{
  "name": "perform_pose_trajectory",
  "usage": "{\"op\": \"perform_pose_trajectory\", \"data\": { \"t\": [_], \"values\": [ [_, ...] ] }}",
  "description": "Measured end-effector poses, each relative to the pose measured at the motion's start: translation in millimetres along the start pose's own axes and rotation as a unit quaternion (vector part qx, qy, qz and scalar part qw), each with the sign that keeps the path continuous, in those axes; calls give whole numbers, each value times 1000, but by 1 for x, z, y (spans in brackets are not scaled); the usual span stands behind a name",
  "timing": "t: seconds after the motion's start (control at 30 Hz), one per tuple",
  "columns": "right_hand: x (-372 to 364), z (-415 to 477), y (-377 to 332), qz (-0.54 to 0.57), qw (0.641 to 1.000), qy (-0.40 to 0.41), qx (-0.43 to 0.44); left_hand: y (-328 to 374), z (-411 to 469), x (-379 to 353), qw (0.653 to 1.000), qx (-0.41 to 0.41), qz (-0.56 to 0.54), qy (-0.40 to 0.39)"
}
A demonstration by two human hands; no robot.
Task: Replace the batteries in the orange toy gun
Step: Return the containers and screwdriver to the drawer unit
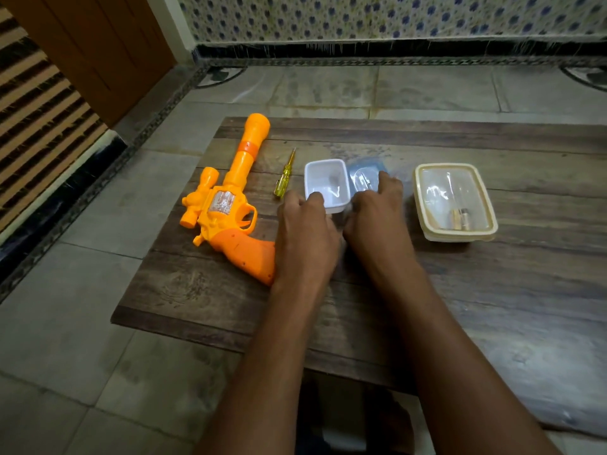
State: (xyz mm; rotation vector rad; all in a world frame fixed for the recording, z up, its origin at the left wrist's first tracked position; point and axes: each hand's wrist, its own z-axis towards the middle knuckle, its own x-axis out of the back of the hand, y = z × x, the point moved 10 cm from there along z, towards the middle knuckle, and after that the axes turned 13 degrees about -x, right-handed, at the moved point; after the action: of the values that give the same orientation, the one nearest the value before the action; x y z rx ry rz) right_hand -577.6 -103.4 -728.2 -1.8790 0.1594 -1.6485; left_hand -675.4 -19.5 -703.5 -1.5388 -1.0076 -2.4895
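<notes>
The orange toy gun (226, 198) lies flat on the left part of the wooden table (361, 297), barrel pointing away from me. A yellow screwdriver (285, 175) lies just right of the barrel. My left hand (307, 238) grips the near rim of a small open white box (326, 185). My right hand (377, 218) rests on a blue lid (364, 174) lying beside that box, fingers bent over its near edge. A cream-lidded clear box (455, 201) at the right holds batteries (460, 219).
The low table stands on a tiled floor (82, 323). A striped mat (39, 119) and a brown door (98, 44) are at the far left. A patterned wall (394, 18) runs behind. The gun's grip lies close against my left wrist.
</notes>
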Motion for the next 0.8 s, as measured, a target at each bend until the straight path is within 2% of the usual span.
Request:
{"op": "perform_pose_trajectory", "data": {
  "t": [0.1, 0.23, 0.37, 0.47, 0.6, 0.8],
  "values": [
    [7, 0, 2, -4, 1000, 17, -6, -6, -4, 10, 1000, 1, 17, 17],
    [12, 2, 0, -18, 1000, 17, -12, -11, -4, 13, 1000, 6, -17, 12],
    [23, -4, -7, -63, 997, 44, 3, -12, -5, 13, 1000, 14, -17, 5],
    [23, -12, -13, -94, 995, 30, 17, -12, -6, 15, 1000, 16, -15, 6],
    [31, -23, -21, -74, 996, 34, 28, -13, -6, 17, 1000, 19, -14, 6],
    [41, -24, -17, -39, 993, 105, 25, -14, -5, 15, 1000, 21, -16, 2]
  ]
}}
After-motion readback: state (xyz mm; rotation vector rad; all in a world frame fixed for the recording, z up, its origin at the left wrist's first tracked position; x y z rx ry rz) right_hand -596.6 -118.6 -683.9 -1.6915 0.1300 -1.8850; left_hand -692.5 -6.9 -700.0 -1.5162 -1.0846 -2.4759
